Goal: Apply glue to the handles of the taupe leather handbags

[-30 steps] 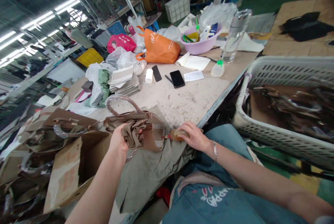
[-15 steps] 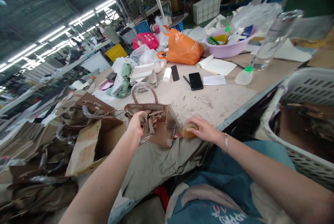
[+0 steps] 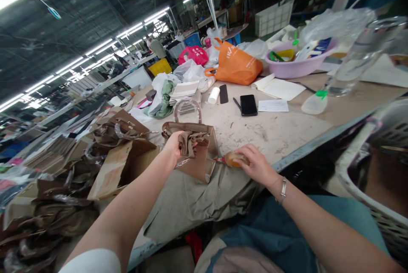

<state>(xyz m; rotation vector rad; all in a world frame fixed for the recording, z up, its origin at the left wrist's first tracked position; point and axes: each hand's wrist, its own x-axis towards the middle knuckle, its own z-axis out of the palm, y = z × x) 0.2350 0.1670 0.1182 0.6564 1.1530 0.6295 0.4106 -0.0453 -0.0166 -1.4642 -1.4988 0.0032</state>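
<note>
A brown handbag point(image 3: 201, 163) stands on grey cloth point(image 3: 194, 198) at the table's near edge, its looped, plastic-wrapped handle rising behind. My left hand point(image 3: 173, 149) is closed on the bag's bunched brown lining point(image 3: 189, 142) at the opening. In my right hand point(image 3: 257, 166) lies a soft squeeze bottle point(image 3: 232, 159) of amber liquid, fingers wrapped round it. The bottle is tilted sideways, and its reddish nozzle points left at the bag's lower right side. Whether the tip touches the bag, I cannot tell.
An open cardboard box point(image 3: 116, 167) and more brown bags point(image 3: 60, 218) crowd the left. Farther back lie a phone point(image 3: 248, 105), papers point(image 3: 273, 105), an orange bag point(image 3: 237, 65) and a purple basin point(image 3: 296, 68). A white basket point(image 3: 350, 184) stands at the right.
The view has turned a little left, so most things sit farther right. Both hands keep their hold on the lining and the squeeze bottle; the bottle stays beside the bag.
</note>
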